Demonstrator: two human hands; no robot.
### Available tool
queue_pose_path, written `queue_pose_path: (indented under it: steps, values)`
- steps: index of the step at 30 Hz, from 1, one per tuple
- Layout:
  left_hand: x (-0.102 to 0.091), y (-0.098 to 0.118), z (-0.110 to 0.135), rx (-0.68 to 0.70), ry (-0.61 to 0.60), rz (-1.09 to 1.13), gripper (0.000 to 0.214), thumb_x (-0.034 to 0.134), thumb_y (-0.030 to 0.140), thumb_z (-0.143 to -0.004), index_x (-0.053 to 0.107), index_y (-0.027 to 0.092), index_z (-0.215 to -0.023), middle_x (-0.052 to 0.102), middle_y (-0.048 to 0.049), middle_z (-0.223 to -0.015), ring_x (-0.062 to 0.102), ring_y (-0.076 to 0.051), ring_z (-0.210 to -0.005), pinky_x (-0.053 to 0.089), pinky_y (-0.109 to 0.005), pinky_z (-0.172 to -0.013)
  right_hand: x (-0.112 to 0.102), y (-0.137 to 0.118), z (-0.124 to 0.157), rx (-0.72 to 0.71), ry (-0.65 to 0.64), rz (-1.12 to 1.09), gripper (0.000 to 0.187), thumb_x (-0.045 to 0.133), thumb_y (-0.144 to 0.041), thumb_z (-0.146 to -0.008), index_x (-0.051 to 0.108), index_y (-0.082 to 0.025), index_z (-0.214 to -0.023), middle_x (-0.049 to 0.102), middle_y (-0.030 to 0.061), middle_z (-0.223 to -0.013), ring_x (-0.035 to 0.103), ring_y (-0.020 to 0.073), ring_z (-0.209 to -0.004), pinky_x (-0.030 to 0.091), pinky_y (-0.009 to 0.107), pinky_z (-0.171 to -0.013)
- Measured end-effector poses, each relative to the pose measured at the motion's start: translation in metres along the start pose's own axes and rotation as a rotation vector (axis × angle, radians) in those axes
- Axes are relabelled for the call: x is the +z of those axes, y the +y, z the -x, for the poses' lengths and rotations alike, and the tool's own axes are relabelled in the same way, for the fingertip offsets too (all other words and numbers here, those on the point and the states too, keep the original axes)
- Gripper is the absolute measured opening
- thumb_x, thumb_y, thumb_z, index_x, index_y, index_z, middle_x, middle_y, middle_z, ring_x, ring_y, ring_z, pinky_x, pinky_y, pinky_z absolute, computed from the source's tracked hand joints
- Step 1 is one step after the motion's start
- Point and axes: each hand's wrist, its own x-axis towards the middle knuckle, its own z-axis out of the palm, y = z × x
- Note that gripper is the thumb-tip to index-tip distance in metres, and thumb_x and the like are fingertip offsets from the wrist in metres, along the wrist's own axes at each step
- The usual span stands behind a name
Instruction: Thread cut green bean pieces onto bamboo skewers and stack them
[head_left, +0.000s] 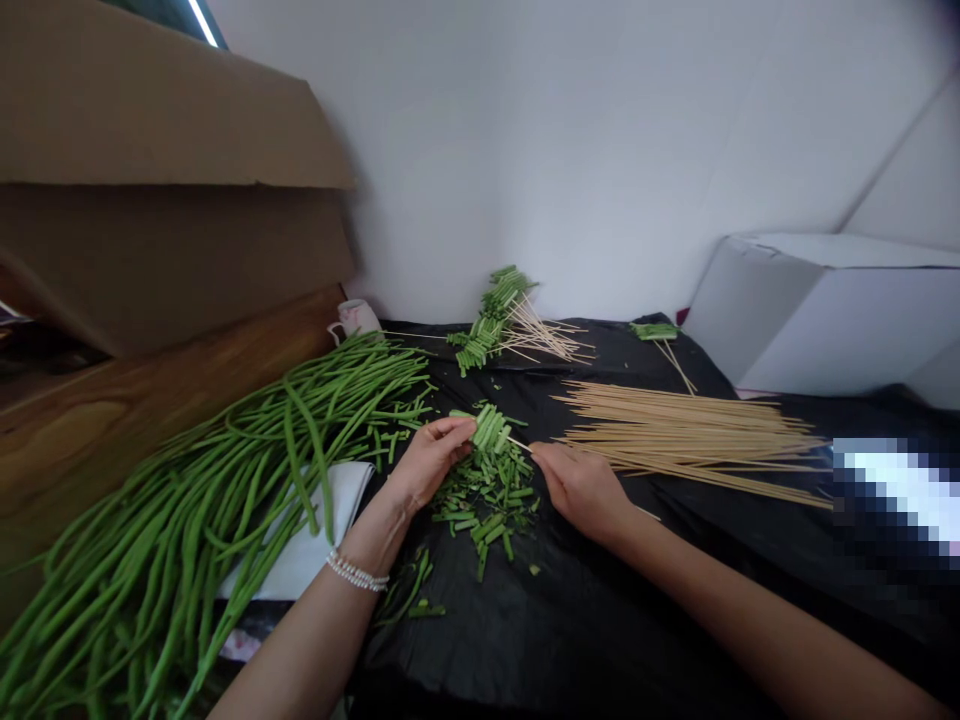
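My left hand point(431, 458) pinches a row of short green bean pieces point(489, 427) threaded side by side. My right hand point(577, 483) is closed on a thin bamboo skewer point(519, 444) whose tip runs into those pieces. Both hands hover over a loose heap of cut bean pieces point(487, 500) on black plastic sheeting point(570, 620). A pearl bracelet sits on my left wrist.
A big pile of long green beans point(225, 500) lies left, partly over a white board point(315, 550). Loose skewers point(690, 435) lie right. Finished bean skewers point(502, 320) are stacked by the wall. Cardboard point(150, 170) stands left, a white box point(825, 310) right.
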Motion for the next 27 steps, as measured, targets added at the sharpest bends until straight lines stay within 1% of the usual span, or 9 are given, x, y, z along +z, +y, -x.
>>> queue_pose_path:
  steps: [4, 7, 9, 11, 13, 17, 21, 24, 27]
  values:
    - [-0.011, 0.002, -0.005, 0.131, 0.039, -0.205, 0.03, 0.067, 0.04, -0.076, 0.073, 0.017, -0.096, 0.071, -0.009, -0.097, 0.062, -0.019, -0.088, 0.046, -0.029, -0.076, -0.002, 0.008, -0.001, 0.052, 0.063, 0.039, 0.028, 0.037, -0.021, -0.096, 0.064, -0.017, -0.098, 0.071, 0.0074, -0.09, 0.065, 0.0158, -0.08, 0.046, 0.024, -0.073]
    - [-0.022, -0.002, -0.013, 0.385, 0.096, -0.639, 0.021, 0.059, 0.024, -0.081, 0.073, 0.018, -0.096, 0.071, -0.0087, -0.101, 0.062, -0.022, -0.095, 0.043, -0.035, -0.088, -0.002, 0.013, -0.001, 0.084, 0.076, 0.06, 0.028, 0.038, -0.023, -0.096, 0.065, -0.017, -0.099, 0.071, 0.0068, -0.089, 0.066, 0.0155, -0.078, 0.046, 0.024, -0.071]
    - [-0.027, -0.007, -0.018, 0.536, 0.069, -0.93, 0.028, 0.052, 0.013, -0.082, 0.073, 0.021, -0.099, 0.071, -0.0068, -0.103, 0.06, -0.023, -0.099, 0.039, -0.039, -0.094, -0.002, 0.014, 0.0, 0.086, 0.061, 0.069, 0.028, 0.038, -0.024, -0.096, 0.065, -0.018, -0.1, 0.071, 0.0063, -0.089, 0.066, 0.015, -0.078, 0.046, 0.024, -0.07]
    - [-0.03, -0.012, -0.021, 0.613, 0.028, -1.121, 0.033, 0.05, 0.009, -0.081, 0.072, 0.023, -0.102, 0.071, -0.0064, -0.104, 0.058, -0.024, -0.101, 0.038, -0.04, -0.094, -0.002, 0.013, 0.0, 0.081, 0.045, 0.075, 0.029, 0.038, -0.024, -0.096, 0.066, -0.019, -0.1, 0.071, 0.0061, -0.09, 0.066, 0.0146, -0.078, 0.046, 0.023, -0.069]
    - [-0.031, -0.016, -0.022, 0.629, 0.018, -1.231, 0.031, 0.052, 0.01, -0.081, 0.072, 0.021, -0.102, 0.071, -0.0081, -0.101, 0.057, -0.025, -0.098, 0.039, -0.04, -0.09, -0.001, 0.012, 0.0, 0.077, 0.041, 0.081, 0.03, 0.037, -0.025, -0.097, 0.066, -0.019, -0.1, 0.071, 0.006, -0.09, 0.066, 0.0146, -0.078, 0.046, 0.023, -0.069]
    - [-0.032, -0.019, -0.021, 0.597, 0.073, -1.341, 0.021, 0.058, 0.019, -0.081, 0.073, 0.019, -0.095, 0.068, -0.0092, -0.088, 0.056, -0.025, -0.087, 0.041, -0.039, -0.083, -0.002, 0.011, 0.0, 0.063, 0.05, 0.09, 0.03, 0.037, -0.024, -0.097, 0.066, -0.019, -0.1, 0.072, 0.0061, -0.09, 0.066, 0.0147, -0.077, 0.045, 0.023, -0.068]
    - [-0.033, -0.017, -0.02, 0.56, 0.076, -1.359, 0.015, 0.06, 0.024, -0.081, 0.073, 0.02, -0.085, 0.067, -0.0071, -0.085, 0.055, -0.024, -0.084, 0.04, -0.038, -0.083, -0.003, 0.01, -0.001, 0.055, 0.054, 0.1, 0.027, 0.039, -0.022, -0.096, 0.066, -0.018, -0.1, 0.072, 0.0056, -0.091, 0.066, 0.015, -0.077, 0.045, 0.023, -0.067]
    - [-0.032, -0.015, -0.018, 0.581, 0.075, -1.327, 0.011, 0.061, 0.023, -0.08, 0.071, 0.02, -0.08, 0.067, -0.0063, -0.084, 0.055, -0.023, -0.084, 0.039, -0.037, -0.082, -0.003, 0.01, -0.001, 0.059, 0.056, 0.098, 0.028, 0.039, -0.023, -0.096, 0.066, -0.018, -0.1, 0.072, 0.0054, -0.091, 0.067, 0.0155, -0.077, 0.045, 0.024, -0.067]
    - [-0.028, -0.01, -0.016, 0.601, 0.125, -1.204, 0.01, 0.06, 0.022, -0.08, 0.069, 0.019, -0.082, 0.068, -0.0057, -0.083, 0.056, -0.022, -0.083, 0.04, -0.036, -0.081, -0.003, 0.01, 0.0, 0.062, 0.058, 0.088, 0.028, 0.039, -0.024, -0.096, 0.066, -0.018, -0.1, 0.072, 0.0052, -0.091, 0.067, 0.0155, -0.078, 0.045, 0.024, -0.068]
